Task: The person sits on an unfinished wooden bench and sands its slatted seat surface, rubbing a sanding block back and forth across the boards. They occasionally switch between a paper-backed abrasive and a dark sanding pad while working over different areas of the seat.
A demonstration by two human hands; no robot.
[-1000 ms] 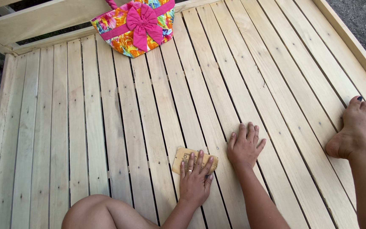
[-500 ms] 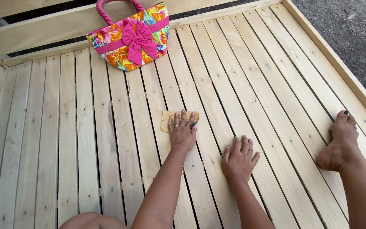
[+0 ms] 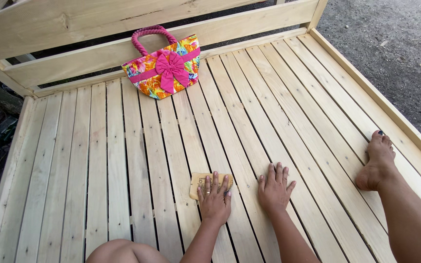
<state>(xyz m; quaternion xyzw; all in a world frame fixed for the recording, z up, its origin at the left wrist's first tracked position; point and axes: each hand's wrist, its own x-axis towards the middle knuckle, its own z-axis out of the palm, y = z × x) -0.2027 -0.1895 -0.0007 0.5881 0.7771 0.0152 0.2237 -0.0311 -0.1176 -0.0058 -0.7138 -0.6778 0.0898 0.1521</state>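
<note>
While you're sitting on the slatted wooden surface (image 3: 123,160), both your arms reach forward from the bottom of the view, forearms roughly parallel and angled slightly up and left. Your left hand (image 3: 215,202) is palm-down with the fingers loosely spread, pressing flat on a small tan piece of sandpaper (image 3: 201,183); it isn't curled round it, just laid on top. Your right hand (image 3: 274,190) is also flat and open, fingers fanned, planted on bare slats just beside the left, holding nothing. Your right foot (image 3: 378,163) rests on the slats well off to the right, toes pointing away from you, and your left knee (image 3: 120,251) pokes in at the bottom edge.

Room-wise you've got loads: the slats run away from you, with open wood ahead of both hands and off to the left. A raised side rail (image 3: 386,104) borders the right side, near your foot, with grey gravel ground (image 3: 400,44) beyond it. At the far end a backrest of wide planks (image 3: 123,24) closes things off, and a flowery pink and orange handbag (image 3: 164,68) with a big pink bow leans against it, well apart from your hands.

The sandpaper lies under your left fingers, sticking out ahead of them and to the left, near your right hand but not touching it.
</note>
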